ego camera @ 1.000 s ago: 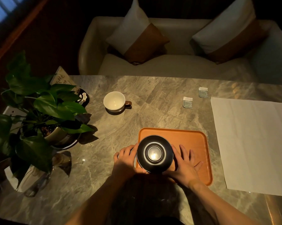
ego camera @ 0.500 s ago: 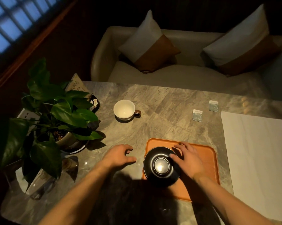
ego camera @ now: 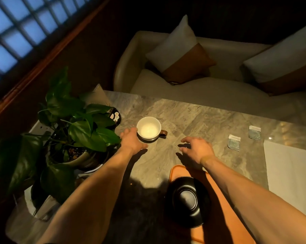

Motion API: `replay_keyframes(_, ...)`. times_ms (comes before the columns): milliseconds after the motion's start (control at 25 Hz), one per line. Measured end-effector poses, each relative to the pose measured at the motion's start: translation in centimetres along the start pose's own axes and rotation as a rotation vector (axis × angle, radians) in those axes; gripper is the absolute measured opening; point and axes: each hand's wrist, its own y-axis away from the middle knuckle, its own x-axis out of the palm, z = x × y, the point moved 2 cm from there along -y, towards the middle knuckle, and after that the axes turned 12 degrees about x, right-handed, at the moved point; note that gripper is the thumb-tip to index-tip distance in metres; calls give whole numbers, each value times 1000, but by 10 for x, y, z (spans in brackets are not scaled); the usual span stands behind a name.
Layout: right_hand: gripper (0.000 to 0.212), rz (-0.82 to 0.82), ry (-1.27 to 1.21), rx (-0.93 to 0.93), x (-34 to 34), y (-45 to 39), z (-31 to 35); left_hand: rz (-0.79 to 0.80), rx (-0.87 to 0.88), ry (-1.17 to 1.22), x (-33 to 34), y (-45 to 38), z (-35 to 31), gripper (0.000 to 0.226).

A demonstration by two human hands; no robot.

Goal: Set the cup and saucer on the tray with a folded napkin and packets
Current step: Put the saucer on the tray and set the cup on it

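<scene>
One marble table (ego camera: 192, 124) carries one napkin (ego camera: 289, 166), one orange tray (ego camera: 219, 217) bearing one black saucer (ego camera: 187, 201), one cup (ego camera: 148, 128) and two packets (ego camera: 234, 142). Left hand (ego camera: 131, 140) touches the cup's side, fingers relaxed; right hand (ego camera: 195, 149) hovers loosely curled, holding nothing.

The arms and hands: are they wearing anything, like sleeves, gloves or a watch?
No. Both arms are bare as far as the picture shows, with no sleeves in sight. The left hand and right hand have no gloves, and no watch or bracelet shows on either wrist. The dim light makes rings on the fingers hard to rule out.
</scene>
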Motion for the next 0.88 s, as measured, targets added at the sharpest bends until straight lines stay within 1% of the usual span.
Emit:
replay_keyframes(80, 40, 13, 10, -9, 4, -10, 8, 1, 22, -6, -7, -9, -3, 94)
replay_keyframes(160, 45, 32, 13, -22, 8, -17, 16, 54, 77, -55, -13, -18, -3, 106)
replay_keyframes(280, 54, 40, -8, -36, 11, -29, 31, 131, 136, -189, -18, -33, -1, 118)
replay_keyframes(360, 54, 22, -34, -34, 11, -36, 41, 160, 169, -283, -18, -42, 2, 123)
replay_keyframes(520, 44, 8, -59, -44, 12, -46, 53, 226, 233, -328, -16, -60, 6, 128)
replay_keyframes(720, 23, -71, -101, -66, 16, -53, 60, 247, 299, -301, -12, -70, 13, 128)
replay_keyframes(880, 22, -92, -119, -61, 19, -56, 61, 219, 349, -239, -9, -71, 17, 124)
